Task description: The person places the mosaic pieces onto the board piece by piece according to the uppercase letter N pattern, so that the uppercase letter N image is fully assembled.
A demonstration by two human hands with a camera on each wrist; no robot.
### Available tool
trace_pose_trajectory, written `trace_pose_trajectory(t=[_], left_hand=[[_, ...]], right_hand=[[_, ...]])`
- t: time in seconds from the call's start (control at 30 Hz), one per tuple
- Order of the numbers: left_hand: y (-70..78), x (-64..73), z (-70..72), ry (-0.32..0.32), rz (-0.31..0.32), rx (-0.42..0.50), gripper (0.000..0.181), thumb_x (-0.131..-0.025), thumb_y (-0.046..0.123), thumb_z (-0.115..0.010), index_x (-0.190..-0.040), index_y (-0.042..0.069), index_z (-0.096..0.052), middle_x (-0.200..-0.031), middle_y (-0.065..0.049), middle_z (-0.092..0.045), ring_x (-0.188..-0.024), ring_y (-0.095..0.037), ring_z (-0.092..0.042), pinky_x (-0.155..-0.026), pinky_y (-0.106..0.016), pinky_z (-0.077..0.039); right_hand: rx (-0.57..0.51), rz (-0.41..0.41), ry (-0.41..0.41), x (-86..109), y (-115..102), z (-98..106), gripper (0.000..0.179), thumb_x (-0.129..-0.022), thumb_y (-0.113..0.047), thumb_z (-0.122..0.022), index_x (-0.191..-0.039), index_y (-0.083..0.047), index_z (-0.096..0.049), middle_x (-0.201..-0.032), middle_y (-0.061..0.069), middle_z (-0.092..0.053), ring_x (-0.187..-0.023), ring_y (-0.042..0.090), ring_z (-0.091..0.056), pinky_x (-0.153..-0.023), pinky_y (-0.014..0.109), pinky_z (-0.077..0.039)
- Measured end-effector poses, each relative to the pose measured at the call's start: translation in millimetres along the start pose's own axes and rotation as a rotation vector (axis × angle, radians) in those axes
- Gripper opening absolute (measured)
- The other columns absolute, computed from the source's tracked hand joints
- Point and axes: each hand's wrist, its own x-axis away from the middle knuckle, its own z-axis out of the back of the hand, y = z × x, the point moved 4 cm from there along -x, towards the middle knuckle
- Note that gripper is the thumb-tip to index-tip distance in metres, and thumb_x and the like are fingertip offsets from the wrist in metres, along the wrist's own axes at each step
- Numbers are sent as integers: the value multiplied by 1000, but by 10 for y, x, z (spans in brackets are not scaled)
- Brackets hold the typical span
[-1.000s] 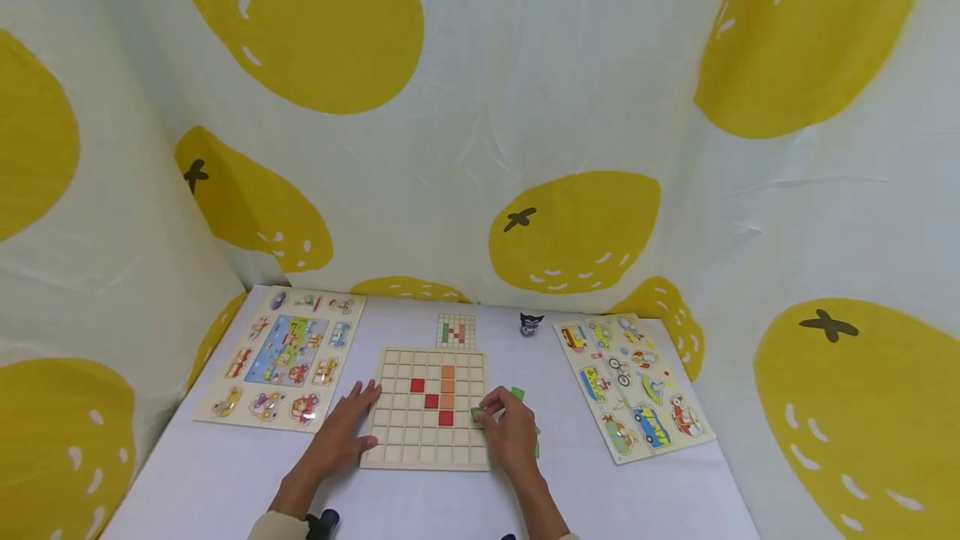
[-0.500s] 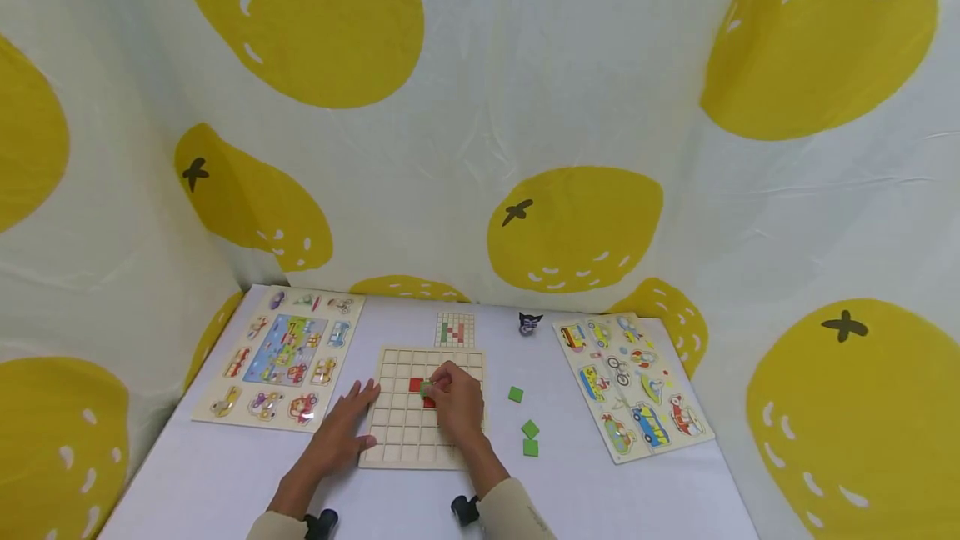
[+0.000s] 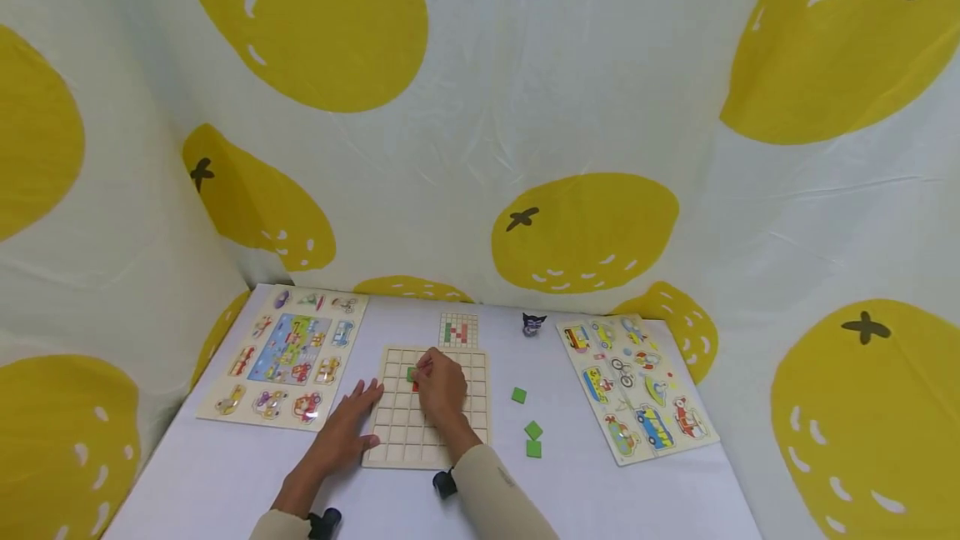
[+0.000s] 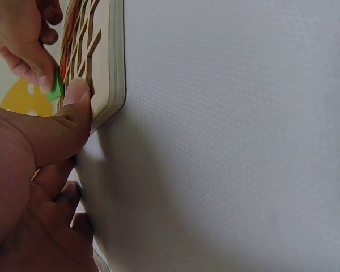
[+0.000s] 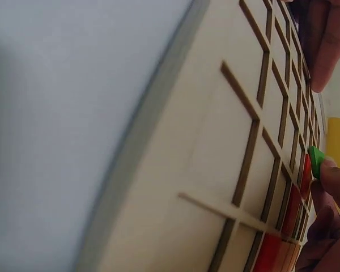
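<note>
A wooden grid board (image 3: 392, 450) lies in front of me, with red tiles (image 5: 293, 209) and orange tiles (image 5: 282, 256) in its cells. My right hand (image 3: 444, 390) reaches over the board's middle and pinches a green square tile (image 3: 411, 375) between thumb and fingertips. In the head view this tile is just beyond a red tile; the right wrist view shows it tilted at the grid surface. The right hand hides several tiles in the head view. My left hand (image 3: 347, 432) rests at the board's left edge, thumb (image 4: 76, 93) against its near corner, fingers extended.
Three loose green tiles (image 3: 519, 395) lie right of the board. Behind it is a small patterned grid card (image 3: 459, 330), with a dark little figurine (image 3: 532, 324) to the right. Picture puzzle boards flank it: one left (image 3: 249, 408), one right (image 3: 645, 450).
My right hand has carried the green tile from the board's right edge leftward and away from me, to beyond the red tile. The left hand has stayed in place.
</note>
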Motion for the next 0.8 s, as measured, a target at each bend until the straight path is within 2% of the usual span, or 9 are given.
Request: trace_pose_trajectory(t=[0.23, 0.43, 0.57, 0.7, 0.8], left_hand=[[-6, -10, -5, 10, -6, -8, 93, -82, 5, -86, -164, 12, -41, -174, -10, -32, -166, -38, -18, -136, -58, -13], [-3, -10, -11, 8, -15, -9, 93, -83, 4, -86, -164, 11, -41, -174, -11, -32, -165, -39, -18, -136, -59, -13], [-3, -11, -9, 6, -15, -5, 93, -83, 5, -85, -164, 12, -40, -174, -10, -32, -166, -38, -18, -136, -58, -12], [-3, -6, -4, 9, -10, -6, 93, -83, 4, -86, -164, 12, -41, -174, -10, -32, -166, -38, -18, -136, -59, -13], [-8, 4, -4, 16, -9, -18, 93, -82, 5, -87, -164, 12, -42, -174, -11, -33, -165, -40, -19, -135, -61, -14]], right_hand=[[67, -13, -49, -121, -36, -100, 15, -88, -22, -87, -89, -19, -72, -75, -13, -68, -67, 3, -59, -59, 25, -45], [120, -22, -92, -186, -73, -108, 19, -87, -23, -88, -83, -21, -70, -76, -11, -66, -69, 5, -58, -59, 26, -44], [156, 1, -112, -209, -105, -99, 21, -87, -24, -89, -80, -21, -69, -77, -10, -67, -69, 8, -58, -60, 28, -46], [163, 17, -108, -208, -113, -77, 19, -87, -26, -88, -79, -22, -71, -73, -11, -68, -67, 7, -59, -60, 29, -48], [120, 4, -75, -172, -77, -23, 18, -87, -31, -88, -80, -24, -73, -73, -13, -70, -67, 5, -60, -58, 27, -48]])
